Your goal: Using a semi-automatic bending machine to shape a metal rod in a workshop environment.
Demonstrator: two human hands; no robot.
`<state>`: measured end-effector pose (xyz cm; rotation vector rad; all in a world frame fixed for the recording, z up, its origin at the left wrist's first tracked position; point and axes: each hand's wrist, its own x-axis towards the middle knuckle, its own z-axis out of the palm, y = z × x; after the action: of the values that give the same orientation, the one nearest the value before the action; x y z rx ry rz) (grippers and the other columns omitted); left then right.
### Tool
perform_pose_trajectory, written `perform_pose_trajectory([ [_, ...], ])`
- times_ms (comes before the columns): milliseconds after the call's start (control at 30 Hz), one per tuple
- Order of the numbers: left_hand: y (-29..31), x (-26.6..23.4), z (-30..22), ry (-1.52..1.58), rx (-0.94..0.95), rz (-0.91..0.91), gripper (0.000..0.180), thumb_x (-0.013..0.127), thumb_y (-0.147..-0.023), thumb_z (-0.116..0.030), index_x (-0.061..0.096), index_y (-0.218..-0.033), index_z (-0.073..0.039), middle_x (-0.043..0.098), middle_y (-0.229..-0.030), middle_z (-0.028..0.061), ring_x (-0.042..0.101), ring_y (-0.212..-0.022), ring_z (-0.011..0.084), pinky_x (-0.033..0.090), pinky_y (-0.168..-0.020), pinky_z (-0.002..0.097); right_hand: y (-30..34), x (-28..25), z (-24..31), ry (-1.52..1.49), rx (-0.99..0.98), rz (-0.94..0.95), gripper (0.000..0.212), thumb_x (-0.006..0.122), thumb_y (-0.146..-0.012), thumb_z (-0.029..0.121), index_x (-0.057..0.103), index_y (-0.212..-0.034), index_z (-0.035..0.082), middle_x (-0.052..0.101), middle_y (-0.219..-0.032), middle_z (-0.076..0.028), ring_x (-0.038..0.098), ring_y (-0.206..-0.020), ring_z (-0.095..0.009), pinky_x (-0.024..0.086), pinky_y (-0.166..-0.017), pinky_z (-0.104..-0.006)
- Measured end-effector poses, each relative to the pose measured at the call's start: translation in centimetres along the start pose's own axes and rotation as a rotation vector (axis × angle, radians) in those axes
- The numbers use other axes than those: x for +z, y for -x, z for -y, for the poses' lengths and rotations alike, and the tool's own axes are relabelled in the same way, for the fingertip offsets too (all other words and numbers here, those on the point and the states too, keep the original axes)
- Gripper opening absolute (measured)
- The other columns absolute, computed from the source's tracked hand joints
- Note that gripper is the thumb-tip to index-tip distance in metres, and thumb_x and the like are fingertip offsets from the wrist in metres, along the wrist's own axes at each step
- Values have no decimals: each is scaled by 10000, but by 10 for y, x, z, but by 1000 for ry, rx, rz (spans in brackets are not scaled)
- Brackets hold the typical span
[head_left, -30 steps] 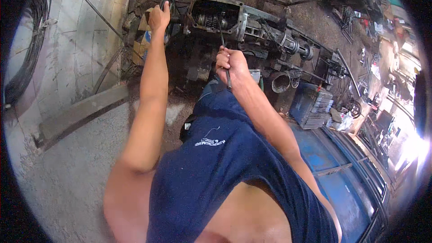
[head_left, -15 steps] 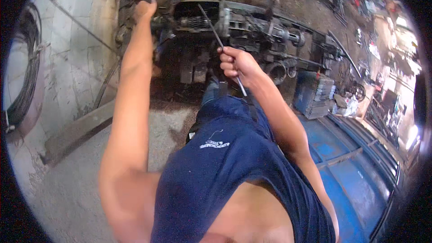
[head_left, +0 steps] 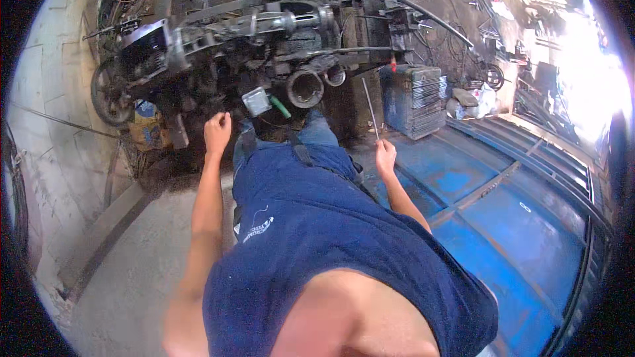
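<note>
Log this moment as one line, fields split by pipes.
left hand: loosely curled, no held object visible | right hand: grips thin rod | around: machine assembly, blue metal panels

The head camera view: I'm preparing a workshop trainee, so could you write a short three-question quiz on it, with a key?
1. Multiple choice: what does the person's right hand hold?
A) a round wooden mallet
B) a thin, straight, grey metal rod
C) a coil of black cable

2. True or false: the large, flat, blue metal panel is on the person's right side.

3. Short answer: which hand appears nearer in the picture to the pale, boxy object beside the short green cylinder?

Key: 1. B; 2. True; 3. The left hand.
</note>
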<state>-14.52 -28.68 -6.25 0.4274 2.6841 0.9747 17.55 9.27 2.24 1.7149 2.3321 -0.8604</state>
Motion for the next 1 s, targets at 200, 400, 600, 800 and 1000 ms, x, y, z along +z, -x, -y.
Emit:
perform_pose_trajectory([
  [200,34,107,-9,-53,-368,480,307,588,-807,-233,713,-977,-11,699,-973,205,677,-948,329,518,-847,386,-135,11,-42,-65,-68,-123,263,584,-875,230,669,-965,-2,668,-909,-232,630,-889,-400,468,-818,-463],
  [400,27,199,-30,377,-856,595,434,558,-885,-172,544,-1315,-114,617,-1228,92,543,-1196,262,442,-973,390,-264,43,5,-143,-335,-277,201,581,-758,72,627,-912,-49,576,-901,-240,560,-853,-421,452,-800,-482],
  [600,24,196,-82,1031,-1233,238,259,574,-807,-243,546,-1018,-94,600,-908,84,607,-855,222,467,-814,407,-317,64,54,-154,-287,-376,203,627,-779,58,656,-962,-25,618,-1001,-240,585,-946,-414,469,-866,-467],
  [800,10,152,-164,1507,-1054,-131,478,492,-824,-395,568,-1069,9,576,-860,77,549,-830,249,453,-888,449,-336,78,38,-194,-258,-437,174,647,-780,72,659,-923,-25,633,-982,-231,587,-964,-405,471,-872,-451],
  [1000,28,122,-187,826,-925,304,386,435,-930,-319,600,-1095,-12,585,-757,38,566,-691,166,462,-650,315,-305,40,41,-615,-286,-389,147,675,-803,91,653,-895,-22,657,-891,-137,623,-815,-262,502,-744,-385],
])
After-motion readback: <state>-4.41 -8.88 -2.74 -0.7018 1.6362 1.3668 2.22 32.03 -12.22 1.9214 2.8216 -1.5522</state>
